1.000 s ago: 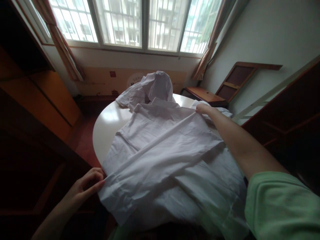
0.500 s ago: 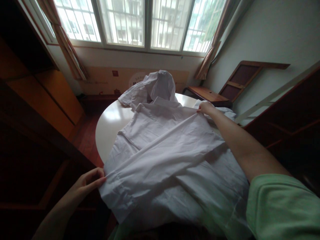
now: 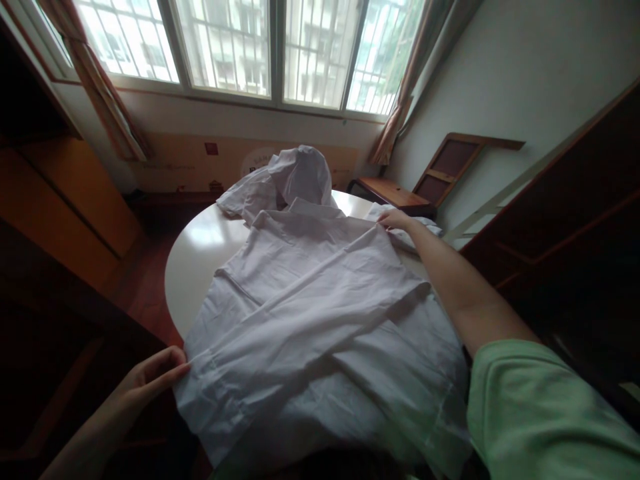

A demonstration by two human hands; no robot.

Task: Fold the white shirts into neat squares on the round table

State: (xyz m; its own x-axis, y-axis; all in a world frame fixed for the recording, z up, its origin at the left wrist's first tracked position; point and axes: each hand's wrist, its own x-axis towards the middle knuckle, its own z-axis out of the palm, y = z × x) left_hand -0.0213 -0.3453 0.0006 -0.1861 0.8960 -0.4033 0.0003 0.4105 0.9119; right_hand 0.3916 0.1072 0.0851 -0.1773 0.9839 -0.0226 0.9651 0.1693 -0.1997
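Note:
A large white cloth garment (image 3: 310,293) lies spread over a round white table (image 3: 193,257), its near part hanging toward me. On the left, my left hand (image 3: 157,377) pinches the garment's edge between thumb and fingers. My right hand (image 3: 395,220) reaches to the far right corner, fingers closed on the cloth there. A faint diagonal ridge runs through the fabric between both hands. Creases and overlapping layers show in the lower half. Behind the far edge sits a bunched white cloth heap (image 3: 303,177), standing up from the table.
More folded white cloth (image 3: 417,227) lies by my right wrist. A wooden chair or bench (image 3: 395,193) stands beyond the table at the right wall. Dark wooden furniture (image 3: 555,247) flanks the right side, with an orange-brown cabinet (image 3: 65,207) on the left. Barred windows line the back.
The view has shifted, so the whole scene sits further left. Both hands keep their places on the garment; the ridge between them looks a little slacker.

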